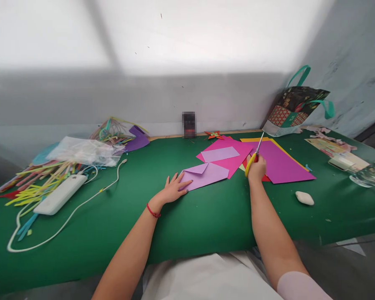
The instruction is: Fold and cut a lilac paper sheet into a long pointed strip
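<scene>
My left hand (174, 189) lies with fingers spread on the left end of a lilac sheet of paper (206, 177), which has one corner folded over. To the right, my right hand (256, 168) is closed around a pair of scissors (251, 162) with yellow handles, the blades pointing up and away from me. Behind the folded sheet, a lilac paper strip (220, 154) rests on pink paper (243, 146). A large purple sheet (284, 164) with yellow paper under it lies right of the scissors. My right fingers are partly hidden.
At left are many coloured paper strips (25, 179), a plastic bag (87, 151), a white power bank (61, 194) and its cable (81, 206). A red paper star (214, 135) and a dark phone-like object (188, 125) stand behind. Rightward are a patterned bag (289, 114), a white case (304, 198) and a glass (370, 173).
</scene>
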A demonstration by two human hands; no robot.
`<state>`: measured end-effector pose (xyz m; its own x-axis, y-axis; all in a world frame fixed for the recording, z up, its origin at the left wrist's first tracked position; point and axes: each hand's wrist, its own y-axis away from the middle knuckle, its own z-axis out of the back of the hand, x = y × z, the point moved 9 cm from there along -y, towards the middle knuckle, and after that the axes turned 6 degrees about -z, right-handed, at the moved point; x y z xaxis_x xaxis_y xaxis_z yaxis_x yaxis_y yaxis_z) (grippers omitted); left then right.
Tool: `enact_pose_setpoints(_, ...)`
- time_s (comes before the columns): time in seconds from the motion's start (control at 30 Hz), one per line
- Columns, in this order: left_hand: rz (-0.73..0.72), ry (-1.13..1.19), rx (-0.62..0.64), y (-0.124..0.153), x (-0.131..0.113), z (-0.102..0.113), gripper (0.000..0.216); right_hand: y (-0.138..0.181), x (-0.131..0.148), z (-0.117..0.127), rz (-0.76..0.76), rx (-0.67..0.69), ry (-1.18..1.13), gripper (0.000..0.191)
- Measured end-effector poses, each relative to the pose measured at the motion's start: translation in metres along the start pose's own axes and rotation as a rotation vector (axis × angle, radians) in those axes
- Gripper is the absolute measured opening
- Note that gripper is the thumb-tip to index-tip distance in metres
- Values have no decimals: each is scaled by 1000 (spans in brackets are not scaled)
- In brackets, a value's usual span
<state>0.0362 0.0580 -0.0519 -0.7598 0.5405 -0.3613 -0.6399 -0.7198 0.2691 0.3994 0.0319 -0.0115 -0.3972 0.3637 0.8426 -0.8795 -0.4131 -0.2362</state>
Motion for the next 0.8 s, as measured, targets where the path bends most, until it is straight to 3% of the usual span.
enact_pose_setpoints(0.13, -37, -26, 31, 2, -3, -3, 58, 6, -5, -10, -51, 122, 218, 46)
enact_pose_setpoints(0.27, -47, -12, -7, 1, -3, -2, 55, 13, -9, -30, -48, 252, 279, 44)
enact_pose_setpoints(0.53, -93, 28, -138, -1, -5, 11, 46, 8, -11, -34, 99, 124, 179, 27)
enact_pose_setpoints(0.67, -129, 119, -331, 4, -6, 28, 33, 12, 0, -28, 139, 93, 167, 24)
enact_pose_setpoints(0.8, 18, 257, -695, 19, 13, 55, 33, 16, 17, -27, 204, 120, -14, 25)
